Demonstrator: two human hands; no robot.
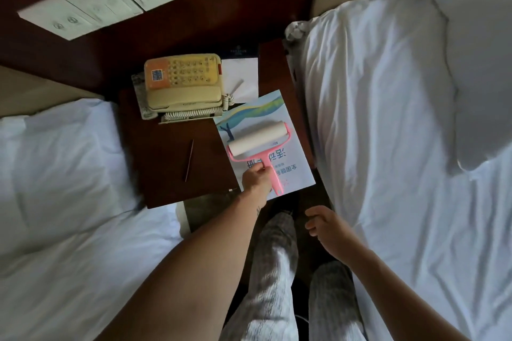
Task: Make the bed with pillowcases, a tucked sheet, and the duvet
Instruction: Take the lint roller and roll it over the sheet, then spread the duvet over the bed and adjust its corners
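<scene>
From above, I look down between two white beds at a dark wooden table [171,174]. My left hand [257,178] reaches to twelve o'clock, its grip pinched on the pink frame of a lint roller [259,137], just where the handle meets the crossbar. The roller lies on a glossy brochure [293,171] at the table's edge, with a beige telephone [184,86] at eleven o'clock from it. The roller looks light and rigid, plastic, easy to lift by its handle; its paper drum is probably tacky, so I would keep fingers off it. My right hand [329,230] hangs empty at five o'clock from the roller, fingers loosely curled, holding nothing. At three o'clock the bed's sheet [388,147] lies wrinkled, soft and limp, best gathered at its edge near the mattress side. A pillow [482,63] in white cloth sits at one o'clock, plump and yielding.
</scene>
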